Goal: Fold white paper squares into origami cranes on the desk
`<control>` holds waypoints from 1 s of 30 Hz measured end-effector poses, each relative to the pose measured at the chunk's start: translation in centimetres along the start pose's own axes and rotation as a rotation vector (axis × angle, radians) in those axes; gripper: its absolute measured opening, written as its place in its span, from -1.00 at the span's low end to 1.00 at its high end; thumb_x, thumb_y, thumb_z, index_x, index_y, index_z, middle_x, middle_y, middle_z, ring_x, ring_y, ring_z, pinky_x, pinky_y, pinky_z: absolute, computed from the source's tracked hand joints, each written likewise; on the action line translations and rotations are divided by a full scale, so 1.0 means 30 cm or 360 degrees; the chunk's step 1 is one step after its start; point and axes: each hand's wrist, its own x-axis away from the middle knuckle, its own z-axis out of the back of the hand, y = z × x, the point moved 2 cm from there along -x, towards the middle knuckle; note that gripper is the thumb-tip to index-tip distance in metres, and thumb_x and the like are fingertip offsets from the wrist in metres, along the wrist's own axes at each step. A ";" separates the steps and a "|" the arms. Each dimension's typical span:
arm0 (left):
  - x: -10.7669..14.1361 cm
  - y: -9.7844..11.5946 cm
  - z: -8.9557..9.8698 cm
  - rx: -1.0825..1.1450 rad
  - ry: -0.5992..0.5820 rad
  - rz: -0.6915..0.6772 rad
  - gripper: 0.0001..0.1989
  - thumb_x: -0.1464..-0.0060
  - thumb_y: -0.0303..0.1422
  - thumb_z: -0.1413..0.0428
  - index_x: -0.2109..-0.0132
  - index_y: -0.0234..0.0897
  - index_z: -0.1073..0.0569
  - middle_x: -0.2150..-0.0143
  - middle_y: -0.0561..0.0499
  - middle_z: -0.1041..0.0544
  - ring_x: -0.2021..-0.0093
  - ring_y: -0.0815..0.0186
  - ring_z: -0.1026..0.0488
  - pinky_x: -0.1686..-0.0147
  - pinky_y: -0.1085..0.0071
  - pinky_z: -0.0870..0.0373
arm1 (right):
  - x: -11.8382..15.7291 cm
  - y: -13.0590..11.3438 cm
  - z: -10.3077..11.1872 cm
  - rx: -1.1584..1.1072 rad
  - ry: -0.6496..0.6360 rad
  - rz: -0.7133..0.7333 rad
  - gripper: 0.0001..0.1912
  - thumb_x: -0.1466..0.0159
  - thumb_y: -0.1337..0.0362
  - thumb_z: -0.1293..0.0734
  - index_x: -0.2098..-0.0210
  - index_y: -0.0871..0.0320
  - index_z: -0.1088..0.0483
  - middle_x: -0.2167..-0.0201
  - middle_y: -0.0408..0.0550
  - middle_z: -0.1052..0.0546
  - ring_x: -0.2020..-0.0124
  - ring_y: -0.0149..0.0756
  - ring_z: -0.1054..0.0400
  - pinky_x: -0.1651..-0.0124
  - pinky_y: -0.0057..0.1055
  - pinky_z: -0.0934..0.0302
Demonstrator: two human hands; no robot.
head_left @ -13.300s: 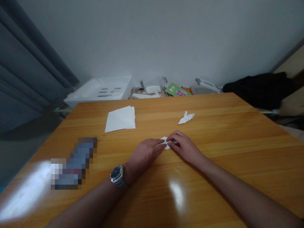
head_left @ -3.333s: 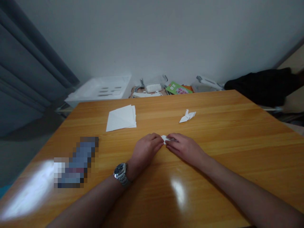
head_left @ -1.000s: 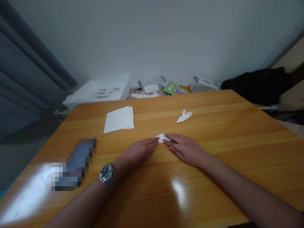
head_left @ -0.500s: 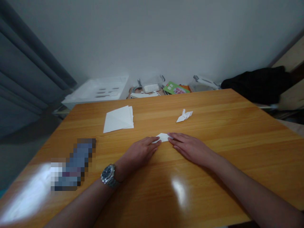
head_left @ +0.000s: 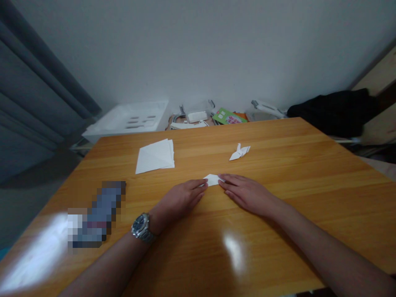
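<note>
A small white piece of folded paper (head_left: pixel 212 180) lies flat on the wooden table, between my two hands. My left hand (head_left: pixel 185 197), with a metal watch (head_left: pixel 142 226) on its wrist, grips the paper's left end with its fingertips. At the opposite end, the fingers of my right hand (head_left: pixel 246 193) pinch and press the paper. Both ends are partly hidden under the fingers. Beyond my right hand rests a white origami bird (head_left: pixel 239 152). Several white paper sheets (head_left: pixel 155 156) are stacked farther off to the left.
On the wooden table (head_left: pixel 293 165), a dark pixelated object (head_left: pixel 103 210) lies left of my left arm. Behind the far edge are a white tray (head_left: pixel 130 115), a green booklet (head_left: pixel 229 116) and assorted items. Black cloth (head_left: pixel 334 113) is heaped at the back right.
My left fingers have drawn back very slightly, baring a little more of the paper. Both hands stay on it. The whole view has shifted a touch.
</note>
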 end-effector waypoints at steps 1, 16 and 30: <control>0.001 0.000 -0.002 -0.0014 -0.0005 0.0009 -0.65 -0.41 -0.34 0.08 -0.21 -0.30 -0.43 -0.31 -0.13 -0.40 -0.23 0.21 -0.44 -0.25 0.22 -0.40 | -0.002 0.000 0.001 0.0001 -0.0003 -0.0001 -0.60 -0.46 0.31 -0.19 -0.24 0.20 -0.39 -0.29 0.16 -0.39 -0.29 -0.08 -0.31 -0.31 -0.07 -0.25; -0.012 0.086 -0.012 -0.0281 -0.0002 -0.0048 -0.56 -0.36 -0.23 -0.01 -0.30 -0.28 -0.31 -0.25 -0.18 -0.42 -0.23 0.08 -0.38 -0.23 0.12 -0.34 | -0.018 -0.026 -0.016 0.0065 0.0119 -0.0118 -0.64 -0.45 0.31 -0.21 -0.17 0.23 -0.45 -0.23 0.18 -0.45 -0.19 -0.03 -0.40 -0.22 -0.07 -0.35; -0.009 0.067 -0.012 -0.0214 0.0028 0.0135 -0.46 -0.36 -0.16 0.01 -0.37 -0.28 -0.23 -0.32 -0.21 -0.35 -0.31 0.05 -0.28 -0.33 0.03 -0.17 | -0.026 -0.033 -0.003 -0.0163 0.0221 0.0142 -0.66 -0.47 0.29 -0.19 -0.09 0.23 -0.51 -0.09 0.08 -0.58 -0.13 -0.12 -0.47 -0.25 -0.09 -0.33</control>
